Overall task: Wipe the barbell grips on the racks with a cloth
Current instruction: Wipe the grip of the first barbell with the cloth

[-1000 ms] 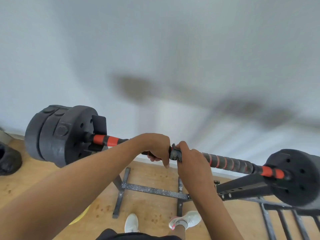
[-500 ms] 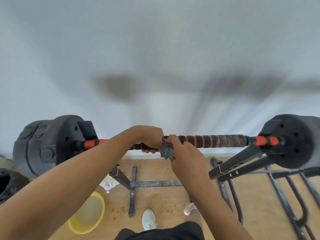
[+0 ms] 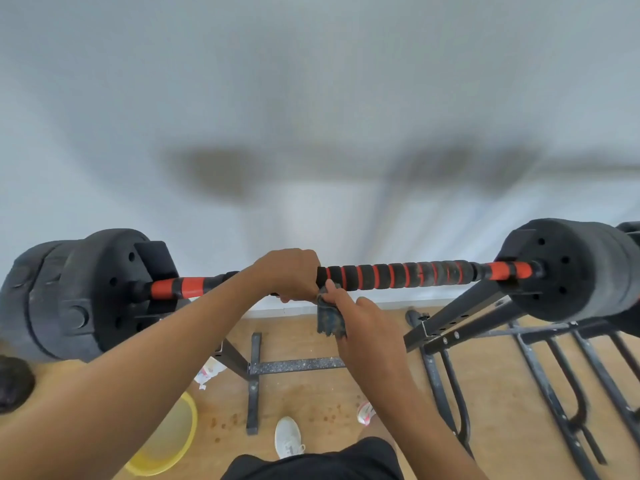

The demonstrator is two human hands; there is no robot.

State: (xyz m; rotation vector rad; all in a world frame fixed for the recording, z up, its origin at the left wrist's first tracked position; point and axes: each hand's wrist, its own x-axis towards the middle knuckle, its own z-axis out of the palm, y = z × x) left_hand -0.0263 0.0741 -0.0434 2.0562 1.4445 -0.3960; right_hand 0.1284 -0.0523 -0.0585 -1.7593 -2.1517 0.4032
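Barbell [image 3: 346,277] observed lying level across the rack [image 3: 446,318], spanning the view from left to right at about chest height. Black weight plates [image 3: 86,296] are seen on the left end, and a second set of plates [image 3: 571,268] on the right end. Red sleeves are noted just inside each set.

The ribbed grip [image 3: 398,275], black foam with red rings, is located on the right half of the bar, between the hands and the right plates. Grey scuffing is seen toward its right end.

Left hand [image 3: 289,273]: fingers curled over the bar from above, closed round it at mid-bar, just left of the grip's left end.

Right hand [image 3: 360,317]: held just below the grip's left end, a dark blue-grey cloth [image 3: 330,317] pinched between thumb and fingers. One fingertip is raised against the underside of the grip. The cloth hangs down from the hand, bunched, its lower edge ragged. Whether the cloth itself touches the foam cannot be told.

The two hands are close together, nearly touching.

On the wooden floor [image 3: 381,393] below: a yellow basin [image 3: 169,441] at near left, a crumpled wrapper [image 3: 207,372] by the rack's left foot, and a white shoe [image 3: 289,436] near centre. A plain pale wall [image 3: 311,98] fills the far side.
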